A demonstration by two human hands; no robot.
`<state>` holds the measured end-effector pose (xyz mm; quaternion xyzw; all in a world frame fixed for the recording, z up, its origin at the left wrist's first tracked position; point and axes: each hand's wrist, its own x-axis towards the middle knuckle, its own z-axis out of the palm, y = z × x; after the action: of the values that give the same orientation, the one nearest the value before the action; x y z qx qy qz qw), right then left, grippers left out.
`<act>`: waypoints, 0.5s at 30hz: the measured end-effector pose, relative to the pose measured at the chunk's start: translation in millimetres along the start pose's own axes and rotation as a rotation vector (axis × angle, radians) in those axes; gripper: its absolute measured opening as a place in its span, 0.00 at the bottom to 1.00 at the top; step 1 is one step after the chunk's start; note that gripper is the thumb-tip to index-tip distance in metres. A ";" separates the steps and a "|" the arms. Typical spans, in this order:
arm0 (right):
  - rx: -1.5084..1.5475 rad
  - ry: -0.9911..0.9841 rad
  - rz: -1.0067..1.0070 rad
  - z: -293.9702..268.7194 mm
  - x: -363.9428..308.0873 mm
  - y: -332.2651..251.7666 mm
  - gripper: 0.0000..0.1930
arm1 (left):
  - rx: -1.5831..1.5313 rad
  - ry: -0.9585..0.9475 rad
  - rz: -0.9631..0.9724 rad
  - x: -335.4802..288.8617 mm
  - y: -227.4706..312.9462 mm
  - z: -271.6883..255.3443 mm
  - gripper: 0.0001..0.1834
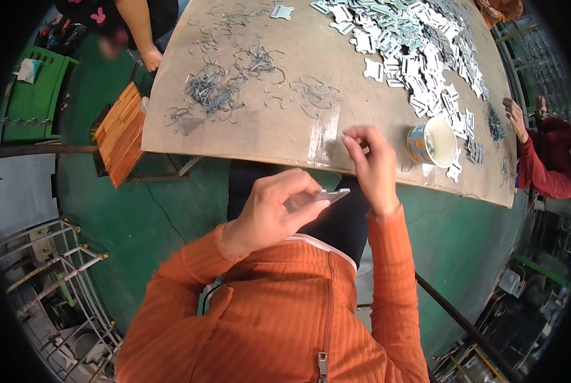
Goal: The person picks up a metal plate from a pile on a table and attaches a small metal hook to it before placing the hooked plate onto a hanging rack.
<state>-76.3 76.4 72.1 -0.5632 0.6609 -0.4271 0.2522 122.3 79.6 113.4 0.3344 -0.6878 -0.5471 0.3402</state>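
My left hand holds a small flat metal plate between thumb and fingers, just in front of the table's near edge. My right hand is raised beside it at the table edge, fingertips pinched together; whether a wire piece sits between them cannot be made out. Both sleeves are orange. On the brown table lie several bent wire clips in loose heaps at the left and a big pile of flat metal plates at the far right.
A paper cup stands near the right front edge. A person in red sits at the right, another person's arm reaches in at top left. A wooden stool stands left of the table; metal racks at lower left.
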 end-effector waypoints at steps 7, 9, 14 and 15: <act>-0.484 -0.175 -0.076 48.0 73.5 22.1 0.08 | 0.021 -0.040 0.033 -3.2 -8.1 4.1 0.06; -0.569 -0.177 -0.144 54.7 74.9 22.0 0.09 | 0.022 -0.052 0.035 -5.0 -8.6 4.2 0.06; -0.537 -0.159 -0.211 39.4 64.4 34.5 0.10 | 0.029 -0.038 0.065 -0.6 -14.5 6.5 0.05; -0.300 -0.203 -0.077 27.7 59.0 28.5 0.08 | 0.029 -0.025 0.077 -1.3 -16.2 6.4 0.05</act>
<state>-82.8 12.0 42.5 -0.6597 0.6663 -0.2737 0.2143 119.1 81.2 96.3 0.3058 -0.7123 -0.5275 0.3476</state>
